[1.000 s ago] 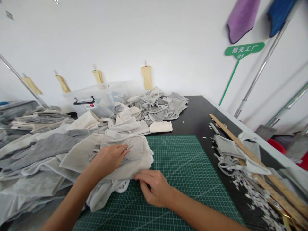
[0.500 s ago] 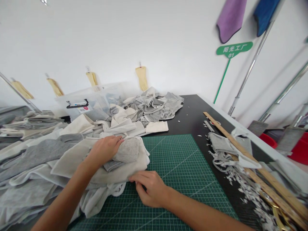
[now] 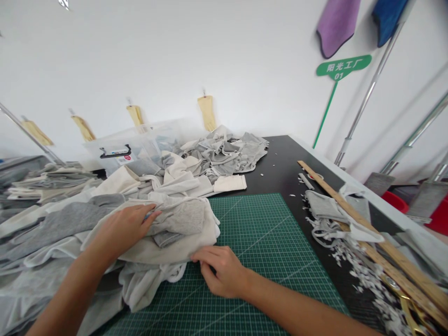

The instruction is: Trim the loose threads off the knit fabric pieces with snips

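A heap of grey and cream fabric pieces (image 3: 70,224) covers the left half of the black table. My left hand (image 3: 122,228) lies on top of the heap, its fingertips touching a folded grey piece (image 3: 182,217). My right hand (image 3: 220,270) rests on the green cutting mat (image 3: 266,247) and pinches the lower edge of a cream fabric piece (image 3: 175,252) that hangs over the mat's left side.
A long wooden ruler (image 3: 367,233) lies along the table's right side over grey offcuts (image 3: 325,207) and white shreds (image 3: 371,280). A clear plastic bin (image 3: 122,149) stands at the back left. More crumpled fabric (image 3: 227,154) lies at the back centre. Red tubs (image 3: 437,214) sit beyond the right edge.
My left hand has slid left and back across the heap, off the grey piece's middle to its left end. My right hand has stayed at the cream fabric's edge.
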{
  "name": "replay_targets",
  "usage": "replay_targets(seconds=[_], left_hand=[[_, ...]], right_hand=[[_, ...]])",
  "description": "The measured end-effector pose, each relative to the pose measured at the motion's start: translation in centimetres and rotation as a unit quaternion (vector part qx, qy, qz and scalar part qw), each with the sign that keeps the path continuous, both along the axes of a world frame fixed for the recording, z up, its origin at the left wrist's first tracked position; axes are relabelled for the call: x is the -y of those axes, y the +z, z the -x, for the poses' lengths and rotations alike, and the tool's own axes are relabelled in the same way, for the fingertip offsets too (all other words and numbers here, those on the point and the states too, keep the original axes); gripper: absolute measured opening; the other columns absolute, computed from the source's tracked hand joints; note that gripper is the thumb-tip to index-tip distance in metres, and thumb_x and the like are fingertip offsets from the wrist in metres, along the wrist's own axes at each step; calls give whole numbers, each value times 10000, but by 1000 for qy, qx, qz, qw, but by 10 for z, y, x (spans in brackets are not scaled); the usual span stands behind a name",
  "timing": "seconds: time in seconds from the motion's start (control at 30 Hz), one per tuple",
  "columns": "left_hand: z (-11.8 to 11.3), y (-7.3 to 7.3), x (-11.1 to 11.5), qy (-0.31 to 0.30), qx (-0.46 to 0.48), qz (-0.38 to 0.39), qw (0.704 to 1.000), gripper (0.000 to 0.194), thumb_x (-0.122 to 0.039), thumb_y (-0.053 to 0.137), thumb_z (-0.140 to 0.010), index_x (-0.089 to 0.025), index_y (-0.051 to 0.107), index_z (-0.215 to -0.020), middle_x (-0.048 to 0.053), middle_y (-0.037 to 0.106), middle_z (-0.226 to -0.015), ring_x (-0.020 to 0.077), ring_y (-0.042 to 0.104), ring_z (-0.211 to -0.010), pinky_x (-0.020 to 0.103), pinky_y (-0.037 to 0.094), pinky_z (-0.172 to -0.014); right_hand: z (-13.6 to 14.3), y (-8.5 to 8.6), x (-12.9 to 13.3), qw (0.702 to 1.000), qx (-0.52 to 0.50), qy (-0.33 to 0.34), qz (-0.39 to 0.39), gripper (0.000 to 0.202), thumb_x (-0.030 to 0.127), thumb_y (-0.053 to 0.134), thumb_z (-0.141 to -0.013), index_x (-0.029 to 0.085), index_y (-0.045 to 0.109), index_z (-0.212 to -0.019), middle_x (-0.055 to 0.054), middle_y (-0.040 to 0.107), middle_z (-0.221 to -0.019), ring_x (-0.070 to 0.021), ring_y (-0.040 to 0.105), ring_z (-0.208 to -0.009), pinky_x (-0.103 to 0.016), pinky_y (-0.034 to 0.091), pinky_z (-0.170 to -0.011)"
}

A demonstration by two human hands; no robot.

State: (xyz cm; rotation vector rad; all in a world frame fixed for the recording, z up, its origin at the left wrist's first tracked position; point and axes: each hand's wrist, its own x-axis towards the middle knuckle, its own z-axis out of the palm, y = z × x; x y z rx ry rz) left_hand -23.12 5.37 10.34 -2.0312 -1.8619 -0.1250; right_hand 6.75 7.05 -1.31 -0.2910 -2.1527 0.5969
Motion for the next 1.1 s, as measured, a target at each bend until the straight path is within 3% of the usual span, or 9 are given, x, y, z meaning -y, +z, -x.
replay_targets(seconds=[0.13, 0.3, 0.47, 0.57, 0.73, 0.83, 1.0, 1.1], left_hand=[[0, -4, 12, -3, -1, 1, 1000, 549, -509, 351, -1050, -146, 754, -1139, 160, 774, -1118, 386, 735, -1011, 513, 560, -896], [-13, -8, 17, -20, 15, 8, 1000, 576, -573, 361, -1047, -163, 703, -1262, 127, 752, -1208, 350, 728, -1058, 477, 559, -923], [-29, -10, 7, -48, 24, 42, 998, 521, -501, 343, -1071, -177, 733, -1191, 94, 766, -1177, 315, 736, -1038, 459, 546, -968], [-38, -10, 1, -58, 29, 43, 997, 530, -513, 338, -1073, -176, 701, -1261, 92, 752, -1217, 295, 725, -1072, 431, 547, -973], [-49, -12, -14, -47, 17, 51, 997, 503, -487, 375, -1065, -160, 708, -1252, 121, 757, -1187, 323, 725, -1063, 453, 550, -953], [-47, -11, -22, -28, 12, 43, 999, 462, -426, 378, -1062, -158, 732, -1188, 136, 761, -1167, 335, 724, -1066, 457, 549, -947], [-35, -9, -26, -6, 10, 26, 1000, 514, -487, 394, -1049, -132, 668, -1300, 156, 744, -1204, 344, 708, -1107, 469, 520, -1002], [-29, -11, -25, -8, 5, 45, 999, 497, -476, 407, -1042, -130, 706, -1237, 150, 760, -1157, 343, 716, -1081, 466, 523, -991]], right_hand=[[0, 2, 1, 1000, -8, 4, -2, 326, 70, 467, -893, 155, 690, -1116, -71, 780, -1008, -179, 758, -905, -268, 598, -844], [0, 1, -1, 1000, -7, 6, -6, 321, 75, 466, -898, 145, 697, -1110, -73, 780, -986, -184, 755, -870, -270, 602, -816], [-1, 2, -1, 1000, -3, -1, -6, 321, 77, 466, -901, 143, 699, -1113, -72, 779, -995, -189, 756, -879, -275, 599, -818], [-1, 3, 0, 1000, -1, -1, -9, 315, 79, 467, -902, 142, 702, -1102, -68, 778, -979, -189, 755, -861, -273, 596, -802], [0, 1, 0, 1000, 0, -2, -10, 314, 76, 472, -901, 142, 700, -1105, -67, 775, -988, -186, 753, -858, -268, 592, -800], [1, -1, 0, 1000, 3, -4, -10, 321, 73, 475, -889, 141, 700, -1108, -64, 775, -984, -185, 752, -852, -266, 593, -796], [0, -2, 0, 1000, 9, 0, -13, 334, 74, 488, -880, 142, 699, -1130, -60, 780, -1024, -177, 754, -879, -258, 593, -829], [0, -1, -1, 1000, 9, -2, -11, 334, 76, 482, -885, 136, 700, -1131, -65, 779, -1015, -175, 753, -881, -255, 592, -830]])
